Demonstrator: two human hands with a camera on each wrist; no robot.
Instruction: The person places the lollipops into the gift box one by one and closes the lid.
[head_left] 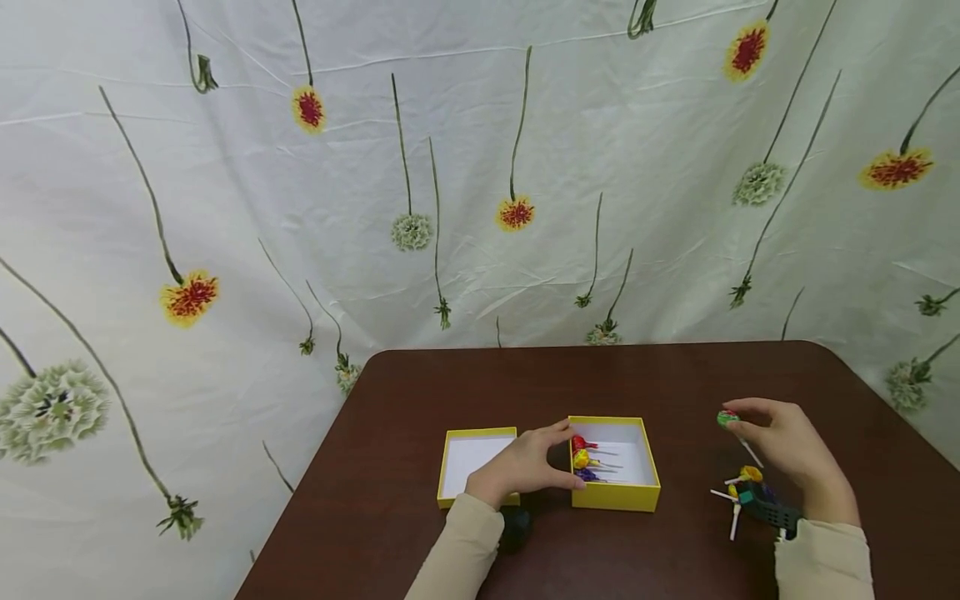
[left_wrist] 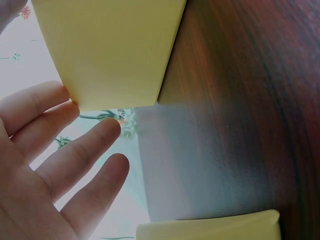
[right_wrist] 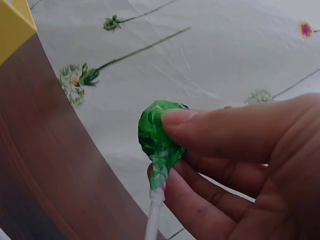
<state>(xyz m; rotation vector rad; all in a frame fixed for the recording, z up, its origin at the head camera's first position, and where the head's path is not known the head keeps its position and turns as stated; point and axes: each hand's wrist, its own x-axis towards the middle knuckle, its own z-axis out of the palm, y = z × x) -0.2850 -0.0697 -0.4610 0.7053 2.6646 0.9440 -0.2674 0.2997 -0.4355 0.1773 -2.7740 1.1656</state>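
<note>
A yellow box with a white inside stands on the table, with red, yellow and purple lollipops lying at its left side. My left hand holds this box at its left end, thumb near the front corner and fingers at the back corner. In the left wrist view, fingertips touch the box's edge while the lower fingers stand free. To the right of the box, my right hand pinches a green-wrapped lollipop by its head, above the table. Its white stick points down.
The yellow-edged box lid lies left of the box, partly behind my left hand. Several more lollipops, yellow and dark-wrapped with white sticks, lie by my right wrist. A patterned curtain hangs behind the brown table.
</note>
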